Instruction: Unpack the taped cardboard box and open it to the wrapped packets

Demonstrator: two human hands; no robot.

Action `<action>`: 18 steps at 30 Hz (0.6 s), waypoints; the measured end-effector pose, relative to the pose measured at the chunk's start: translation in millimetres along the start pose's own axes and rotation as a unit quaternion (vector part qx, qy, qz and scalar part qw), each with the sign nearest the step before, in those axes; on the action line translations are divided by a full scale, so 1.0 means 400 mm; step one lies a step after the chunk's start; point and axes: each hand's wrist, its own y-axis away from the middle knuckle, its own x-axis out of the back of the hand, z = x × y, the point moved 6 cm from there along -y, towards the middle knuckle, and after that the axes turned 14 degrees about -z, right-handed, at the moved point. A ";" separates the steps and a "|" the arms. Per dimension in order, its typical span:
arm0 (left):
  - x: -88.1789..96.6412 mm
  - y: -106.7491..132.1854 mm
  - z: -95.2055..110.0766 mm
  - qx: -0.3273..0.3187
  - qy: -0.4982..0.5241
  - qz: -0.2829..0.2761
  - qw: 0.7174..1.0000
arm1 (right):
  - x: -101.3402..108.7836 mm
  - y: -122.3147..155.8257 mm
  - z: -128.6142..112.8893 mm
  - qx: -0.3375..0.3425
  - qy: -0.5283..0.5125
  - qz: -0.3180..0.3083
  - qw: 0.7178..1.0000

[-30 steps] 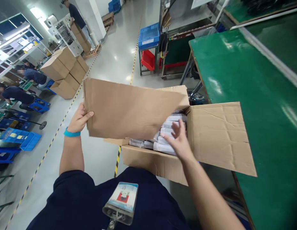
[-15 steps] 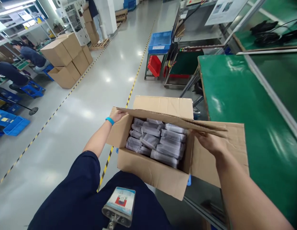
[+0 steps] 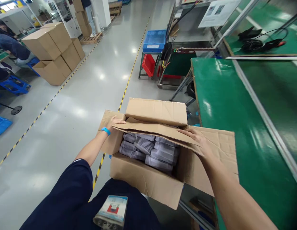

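Note:
An open cardboard box (image 3: pixel 148 185) holds several wrapped packs (image 3: pixel 162 155) in cloudy grey plastic, laid in rows. Across its far half lies a tilted cardboard sheet (image 3: pixel 153 128), partly inside and covering the packs at the back. My left hand (image 3: pixel 116 122), with a blue wristband, grips the left end of this sheet beside the box's left flap. At the other end, my right hand (image 3: pixel 195 138) is closed on the sheet, its fingers lying over the top; the thumb is hidden.
To the right runs a green-topped workbench (image 3: pixel 215 95). Ahead stand a blue crate (image 3: pixel 154 40) on a stand and a red bin (image 3: pixel 148 64). Large cartons (image 3: pixel 50 44) are stacked at the left, near seated people. Striped tape (image 3: pixel 125 86) marks the floor.
The cardboard sheet has come down toward the packs, its near edge lower and now over the back rows. Both hands moved down with it. The view has shifted slightly.

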 end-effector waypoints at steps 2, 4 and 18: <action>-0.002 0.024 -0.006 0.001 -0.033 0.024 0.999 | 0.013 -0.006 -0.023 0.009 -0.013 -0.002 1.000; -0.012 0.046 -0.008 0.006 -0.072 0.043 0.996 | 0.013 -0.022 -0.021 -0.010 -0.009 -0.011 1.000; 0.016 0.006 0.000 0.012 0.015 0.166 0.986 | -0.038 -0.098 0.135 -0.161 -0.064 0.061 0.983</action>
